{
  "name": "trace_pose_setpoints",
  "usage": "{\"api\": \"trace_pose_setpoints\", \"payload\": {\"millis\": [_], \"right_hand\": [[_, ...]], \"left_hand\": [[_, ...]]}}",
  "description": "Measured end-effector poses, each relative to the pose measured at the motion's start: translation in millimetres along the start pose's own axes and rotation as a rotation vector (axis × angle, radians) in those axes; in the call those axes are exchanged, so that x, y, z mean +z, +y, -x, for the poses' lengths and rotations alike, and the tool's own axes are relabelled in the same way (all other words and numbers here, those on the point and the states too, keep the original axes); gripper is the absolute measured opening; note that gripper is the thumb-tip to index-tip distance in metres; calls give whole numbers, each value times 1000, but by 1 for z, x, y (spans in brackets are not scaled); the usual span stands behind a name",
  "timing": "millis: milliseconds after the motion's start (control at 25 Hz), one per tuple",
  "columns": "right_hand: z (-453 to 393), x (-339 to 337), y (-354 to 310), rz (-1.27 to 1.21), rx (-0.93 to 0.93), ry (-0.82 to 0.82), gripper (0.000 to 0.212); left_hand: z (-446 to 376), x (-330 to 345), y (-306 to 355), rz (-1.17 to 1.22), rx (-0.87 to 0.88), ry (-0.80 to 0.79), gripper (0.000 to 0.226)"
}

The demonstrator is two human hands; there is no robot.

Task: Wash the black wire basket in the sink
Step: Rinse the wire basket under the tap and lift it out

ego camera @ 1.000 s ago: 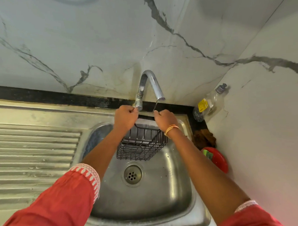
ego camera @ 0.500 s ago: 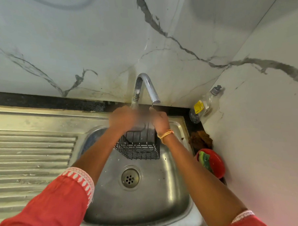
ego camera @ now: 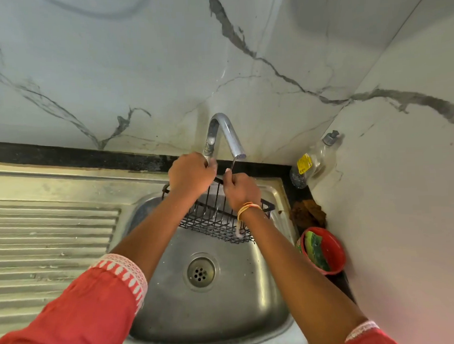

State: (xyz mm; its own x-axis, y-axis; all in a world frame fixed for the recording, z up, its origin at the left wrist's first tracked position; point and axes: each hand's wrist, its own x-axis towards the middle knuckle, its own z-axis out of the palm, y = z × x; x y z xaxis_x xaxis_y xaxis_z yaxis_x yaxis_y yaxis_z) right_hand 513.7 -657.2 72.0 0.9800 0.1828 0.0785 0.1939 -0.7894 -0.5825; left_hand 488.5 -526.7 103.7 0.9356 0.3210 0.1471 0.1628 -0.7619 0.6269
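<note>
The black wire basket (ego camera: 214,219) hangs tilted over the back of the steel sink (ego camera: 175,317), just under the curved faucet (ego camera: 226,130). My left hand (ego camera: 191,177) is closed at the basket's left end, right by the faucet's base. My right hand (ego camera: 241,188) pinches a thin wire hook of the basket that rises toward the spout. A whitish trickle of water runs down by my right wrist. Both forearms cover part of the basket. The drain (ego camera: 200,271) lies below it.
A ribbed draining board (ego camera: 49,239) adjoins the sink on the left. In the right corner stand a clear soap bottle (ego camera: 314,162), a brown scrub pad (ego camera: 307,214) and a red bowl (ego camera: 330,250) with a green sponge. Marble walls close off the back and right.
The basket has swung round and now lies wider, with its right end near the sink's right rim. Both hands have shifted slightly but stay closed at the faucet.
</note>
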Motion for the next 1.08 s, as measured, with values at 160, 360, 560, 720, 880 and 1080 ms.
{"api": "trace_pose_setpoints", "payload": {"millis": [160,360,560,720,880,1080], "right_hand": [[1,-12,15,136,-114,1,58],[-2,-11,-5,386,-115,64,60],[-17,-25,-11,406,-240,43,55],[-16,-19,-8,-10,-9,32,51],[-21,-18,-23,-330,-21,-81,51],[-22,-11,-19,-344,32,-75,47]], "left_hand": [[-11,-10,-33,256,-69,129,53],[3,1,-28,-314,-40,7,57],[12,17,-30,-125,-76,66,60],[11,17,-27,-83,-59,-8,58],[19,35,-18,400,-275,48,53],[20,37,-13,533,-264,-18,51]]}}
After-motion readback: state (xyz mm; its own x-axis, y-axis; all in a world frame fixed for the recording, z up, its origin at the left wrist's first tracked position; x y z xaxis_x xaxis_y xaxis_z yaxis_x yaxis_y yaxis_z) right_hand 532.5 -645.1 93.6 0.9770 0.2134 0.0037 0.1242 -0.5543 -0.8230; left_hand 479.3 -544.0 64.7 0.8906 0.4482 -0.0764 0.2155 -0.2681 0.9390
